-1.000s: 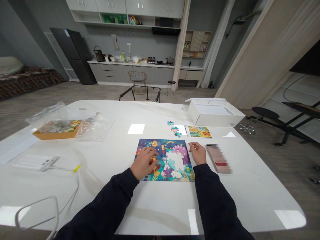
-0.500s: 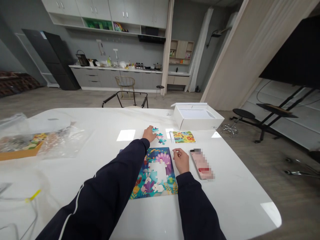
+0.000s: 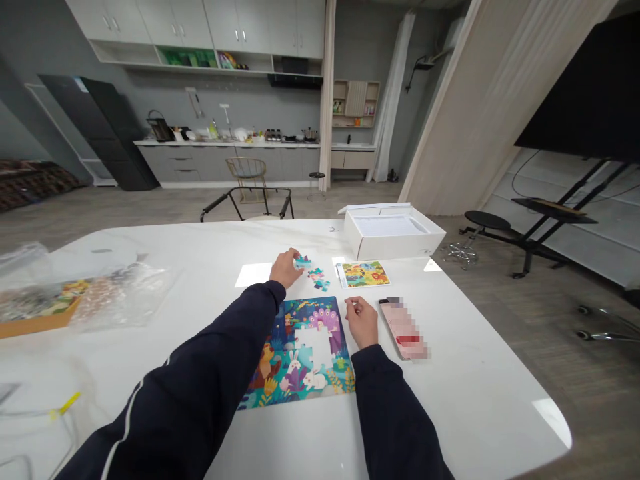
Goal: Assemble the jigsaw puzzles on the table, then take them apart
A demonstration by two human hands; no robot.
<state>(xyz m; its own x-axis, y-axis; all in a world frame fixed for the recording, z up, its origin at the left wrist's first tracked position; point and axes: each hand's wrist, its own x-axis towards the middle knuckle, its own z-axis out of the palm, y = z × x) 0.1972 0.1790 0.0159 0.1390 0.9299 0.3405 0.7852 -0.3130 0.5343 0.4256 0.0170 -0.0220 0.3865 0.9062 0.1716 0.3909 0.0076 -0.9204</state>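
We look across a grey-walled room with a wood-toned floor [image 3: 125, 207]: white wall cabinets [image 3: 200, 27] above a long grey kitchen counter [image 3: 225, 160], a tall black refrigerator [image 3: 100, 133] at left, a gold chair [image 3: 247, 177], and a white curtain [image 3: 393, 100] and round black stool [image 3: 487, 220] at right.

The left arm [image 3: 190, 373] stretches forward and far, its left hand [image 3: 286, 269] curled downward with the wrist bent. The right hand [image 3: 362, 323] sits nearer and to the right, fingertips [image 3: 354, 306] drawn together.

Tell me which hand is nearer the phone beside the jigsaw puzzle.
Right hand: it sits just left of the phone. The left hand is much farther away, beyond the jigsaw puzzle, by the loose puzzle pieces.
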